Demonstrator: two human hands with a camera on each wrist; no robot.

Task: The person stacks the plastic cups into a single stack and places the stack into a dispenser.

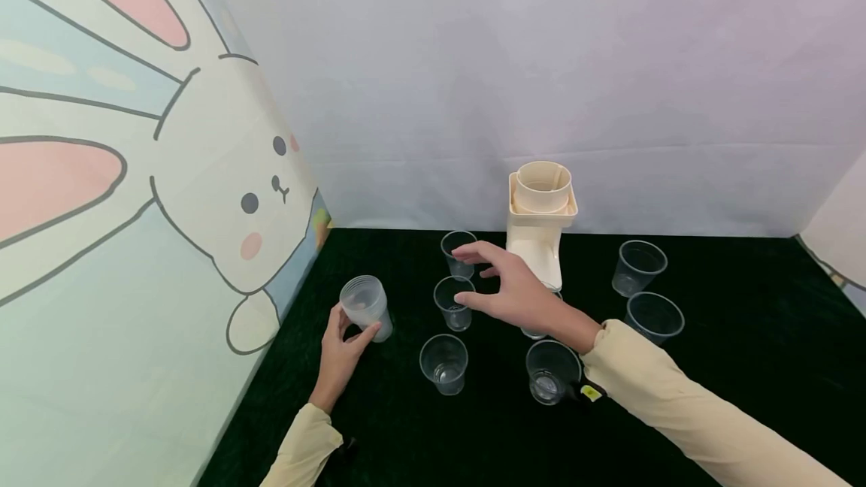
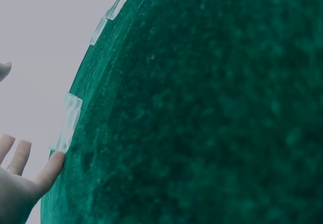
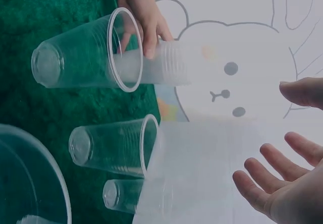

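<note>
Dark green felt covers the worktop [image 1: 744, 367], with clear cups scattered near its back edge. Left hand [image 1: 340, 352] grips a stack of cups [image 1: 365, 307] near the left edge; right hand [image 1: 514, 288], fingers spread and released, hovers over a middle cup [image 1: 453, 303] beside a cream dispenser [image 1: 541, 220]

The green mat [image 1: 731, 397] carries clear cups packed close near its middle: three [image 1: 453, 299] in a line running from the back edge forward, another [image 1: 551, 370] just right of the front one. The cream dispenser [image 1: 541, 220] blocks the back edge at centre. Two cups [image 1: 646, 291] stand right of it. Open passage lies along the front edge and toward the right edge. The rabbit-print wall [image 1: 135, 246] closes the left edge.
</note>
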